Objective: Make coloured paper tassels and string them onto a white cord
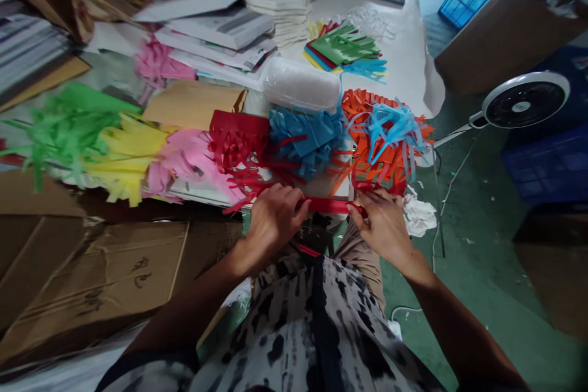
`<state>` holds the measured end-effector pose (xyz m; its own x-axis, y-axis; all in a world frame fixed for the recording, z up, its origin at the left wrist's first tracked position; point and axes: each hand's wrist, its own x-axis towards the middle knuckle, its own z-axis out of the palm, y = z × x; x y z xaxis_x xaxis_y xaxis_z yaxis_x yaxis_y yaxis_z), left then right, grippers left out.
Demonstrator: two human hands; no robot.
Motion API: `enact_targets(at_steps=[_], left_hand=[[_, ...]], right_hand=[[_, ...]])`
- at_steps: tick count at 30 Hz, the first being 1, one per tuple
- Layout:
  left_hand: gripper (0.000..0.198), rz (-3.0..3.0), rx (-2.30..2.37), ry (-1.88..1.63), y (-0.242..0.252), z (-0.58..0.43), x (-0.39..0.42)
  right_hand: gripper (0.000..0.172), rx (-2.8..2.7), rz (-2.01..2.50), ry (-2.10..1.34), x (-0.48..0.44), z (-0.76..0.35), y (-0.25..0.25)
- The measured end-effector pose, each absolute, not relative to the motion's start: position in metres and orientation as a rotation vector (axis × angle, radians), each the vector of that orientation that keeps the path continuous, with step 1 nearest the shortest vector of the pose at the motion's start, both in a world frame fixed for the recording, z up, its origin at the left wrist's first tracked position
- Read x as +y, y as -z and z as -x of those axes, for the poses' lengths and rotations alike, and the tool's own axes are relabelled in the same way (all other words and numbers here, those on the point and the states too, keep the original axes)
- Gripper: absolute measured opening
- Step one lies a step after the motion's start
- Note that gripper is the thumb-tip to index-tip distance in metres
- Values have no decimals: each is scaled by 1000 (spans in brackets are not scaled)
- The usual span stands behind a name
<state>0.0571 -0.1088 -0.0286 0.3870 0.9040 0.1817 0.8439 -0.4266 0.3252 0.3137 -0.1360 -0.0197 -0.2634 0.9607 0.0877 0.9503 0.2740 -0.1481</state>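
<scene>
A red fringed paper strip (328, 204) stretches between my hands at the table's front edge. My left hand (278, 211) is closed on its left part, with fingers curled over the band. At the other end my right hand (379, 217) pinches the band between thumb and fingers. Red fringe spreads out beyond both hands. Just past them lie a dark red fringed bundle (239, 138), a blue fringed bundle (305, 138) and an orange fringed bundle (362, 107) with light blue strands (390, 122) on top.
Pink (188, 156), yellow (126, 156) and green fringes (76, 119) line the table's left front. Behind are a white plastic-wrapped pack (301, 84), stacked white packets (220, 27) and a green fringed stack (344, 46). A fan (523, 101) stands right; cardboard (133, 263) lies lower left.
</scene>
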Motion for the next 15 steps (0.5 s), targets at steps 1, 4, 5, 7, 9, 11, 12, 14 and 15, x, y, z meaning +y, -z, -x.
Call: enact_targets(at_steps=[1, 4, 5, 7, 9, 11, 12, 14, 15], left_hand=[[21, -2472, 1573, -473, 28, -58, -108], [23, -2483, 1564, -402, 26, -58, -103], [23, -2487, 1558, -375, 25, -58, -101], [24, -2506, 1549, -313, 24, -58, -98], [24, -2542, 1542, -255, 22, -60, -96], [20, -2592, 1554, -245, 21, -62, -96], [17, -2620, 1566, -283, 20, -63, -97], [15, -2690, 1528, -452, 22, -65, -99], [18, -2739, 1428, -542, 24, -66, -101]], right_hand=[[23, -2390, 1806, -76, -136, -313, 20], [23, -2410, 1817, -30, -136, -311, 18], [24, -2414, 1820, -13, -136, -310, 17], [25, -2402, 1823, 53, -138, -308, 15], [23, -2365, 1801, 147, -142, -305, 13], [22, -2361, 1700, 220, -148, -301, 14], [25, -2387, 1624, 226, -151, -299, 16], [32, -2454, 1482, 196, -158, -295, 21], [34, -2476, 1439, 173, -161, -293, 23]])
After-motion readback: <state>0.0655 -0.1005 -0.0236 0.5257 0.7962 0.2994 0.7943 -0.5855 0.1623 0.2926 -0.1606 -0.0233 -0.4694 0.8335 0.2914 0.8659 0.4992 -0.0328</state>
